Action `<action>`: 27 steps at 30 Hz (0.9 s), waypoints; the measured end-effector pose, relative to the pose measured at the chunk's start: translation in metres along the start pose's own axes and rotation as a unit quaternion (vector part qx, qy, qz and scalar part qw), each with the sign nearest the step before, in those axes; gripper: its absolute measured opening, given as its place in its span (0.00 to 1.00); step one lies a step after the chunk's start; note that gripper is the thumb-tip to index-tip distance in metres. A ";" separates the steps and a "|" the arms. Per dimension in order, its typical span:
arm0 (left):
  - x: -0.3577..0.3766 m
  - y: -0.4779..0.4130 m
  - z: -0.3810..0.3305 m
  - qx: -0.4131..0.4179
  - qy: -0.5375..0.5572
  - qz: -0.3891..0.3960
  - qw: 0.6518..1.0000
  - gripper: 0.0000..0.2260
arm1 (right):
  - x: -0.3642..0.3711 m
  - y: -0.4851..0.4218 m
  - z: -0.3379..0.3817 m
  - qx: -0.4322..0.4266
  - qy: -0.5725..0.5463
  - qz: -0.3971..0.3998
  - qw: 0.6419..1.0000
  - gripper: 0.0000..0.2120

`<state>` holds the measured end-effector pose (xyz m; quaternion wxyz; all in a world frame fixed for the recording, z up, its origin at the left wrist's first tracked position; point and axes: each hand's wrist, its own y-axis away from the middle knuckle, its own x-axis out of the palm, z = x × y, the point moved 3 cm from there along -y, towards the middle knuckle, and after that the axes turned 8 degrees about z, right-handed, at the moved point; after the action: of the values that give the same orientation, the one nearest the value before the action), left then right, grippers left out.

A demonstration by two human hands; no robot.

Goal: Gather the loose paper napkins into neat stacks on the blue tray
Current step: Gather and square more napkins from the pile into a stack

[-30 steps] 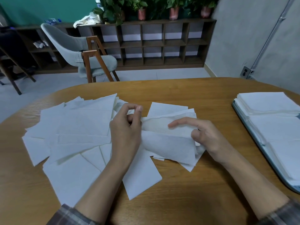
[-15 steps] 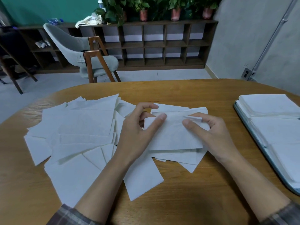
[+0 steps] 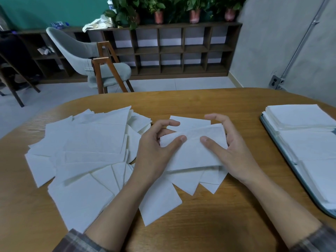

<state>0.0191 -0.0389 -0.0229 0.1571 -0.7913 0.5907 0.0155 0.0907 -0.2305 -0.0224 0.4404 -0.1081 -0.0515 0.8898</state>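
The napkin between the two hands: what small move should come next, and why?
Probably carry the napkin right onto the stacks on the blue tray. The left hand and right hand both pinch it above the loose pile, so it seems ready to go.

Nothing in view can be read: no words, labels, brands, numbers or signs. The napkins (image 3: 94, 142) show plain white faces. A small bottle (image 3: 109, 1) on top of the shelf (image 3: 181, 25) at the back may carry a label, but it is too blurred and too small to make out.
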 end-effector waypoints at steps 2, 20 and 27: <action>-0.001 0.000 0.003 0.006 -0.011 -0.006 1.000 0.14 | 0.000 0.000 0.000 -0.006 -0.004 -0.006 1.000 0.22; -0.004 -0.004 0.011 0.046 -0.124 0.064 0.989 0.24 | -0.013 -0.004 -0.006 0.027 0.069 -0.008 0.997 0.11; 0.001 0.002 0.022 0.019 -0.316 0.251 0.915 0.24 | -0.032 -0.008 -0.020 0.018 0.119 -0.126 0.985 0.13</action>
<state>0.0209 -0.0346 -0.0448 0.3416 -0.5674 0.6898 0.2925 0.1206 -0.2517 -0.0358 0.5539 -0.1975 0.0040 0.8088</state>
